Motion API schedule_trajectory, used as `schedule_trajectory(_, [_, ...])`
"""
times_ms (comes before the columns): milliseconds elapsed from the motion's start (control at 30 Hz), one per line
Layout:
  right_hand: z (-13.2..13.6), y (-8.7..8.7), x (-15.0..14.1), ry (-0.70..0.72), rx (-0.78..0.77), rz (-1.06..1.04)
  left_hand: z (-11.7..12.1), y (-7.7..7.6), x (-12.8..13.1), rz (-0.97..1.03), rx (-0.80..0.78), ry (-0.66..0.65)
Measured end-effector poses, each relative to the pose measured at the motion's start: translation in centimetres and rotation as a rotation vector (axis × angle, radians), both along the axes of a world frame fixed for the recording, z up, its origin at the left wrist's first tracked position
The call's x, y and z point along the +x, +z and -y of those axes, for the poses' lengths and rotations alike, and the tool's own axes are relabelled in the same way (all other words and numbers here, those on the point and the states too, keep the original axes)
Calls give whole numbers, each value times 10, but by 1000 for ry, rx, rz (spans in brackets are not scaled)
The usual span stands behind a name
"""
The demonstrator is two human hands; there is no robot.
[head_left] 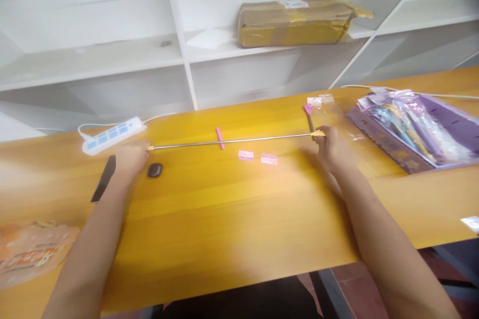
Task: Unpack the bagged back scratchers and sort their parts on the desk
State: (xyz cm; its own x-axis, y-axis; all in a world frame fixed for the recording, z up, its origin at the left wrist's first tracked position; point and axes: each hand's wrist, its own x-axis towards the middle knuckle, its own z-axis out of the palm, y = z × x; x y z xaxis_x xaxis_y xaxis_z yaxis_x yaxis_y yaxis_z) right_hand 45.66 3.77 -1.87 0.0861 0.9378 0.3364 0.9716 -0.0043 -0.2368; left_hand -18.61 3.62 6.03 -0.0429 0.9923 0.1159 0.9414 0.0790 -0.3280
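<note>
Stretched between my two hands is a long, thin telescopic back scratcher (232,140) with a silver rod and yellow ends, held nearly level above the table. My left hand (131,157) is closed around one end, and only a yellow tip shows past the fingers. On the other side my right hand (329,147) pinches the yellow end. Just beyond the right hand lies a pink claw-shaped scratcher head (309,109) on a dark stem. A pink tube (220,138) lies behind the rod. Two small pink printed cards (246,155) rest on the nearer side of it.
A purple box (389,147) of wrapped items stands at the right, beside a clear bag (327,102). At the left are a white power strip (114,135), a small dark case (154,170), a dark flat strip (104,179) and an orange package (35,254). A taped carton (295,25) sits on the shelf.
</note>
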Motion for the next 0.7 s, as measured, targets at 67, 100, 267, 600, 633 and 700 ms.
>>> schedule_trajectory(67, [2, 4, -4, -44, -9, -36, 1, 2, 3, -2, -11, 13])
schedule_trajectory(100, [3, 7, -6, -64, -11, -55, 1, 3, 4, -2, -15, 17])
schedule_trajectory(267, [8, 19, -13, -71, -34, -108, 2, 5, 7, -1, -22, 19])
schedule_trajectory(600, [11, 20, -11, -65, 21, -142, 1, 2, 8, 3, -36, 16])
schedule_trajectory(633, [11, 20, -10, -71, 15, -131, 0, 1, 8, 1, -43, 15])
schedule_trajectory(700, [11, 21, -8, -93, -8, -104, 0, 1, 9, -5, -58, 2])
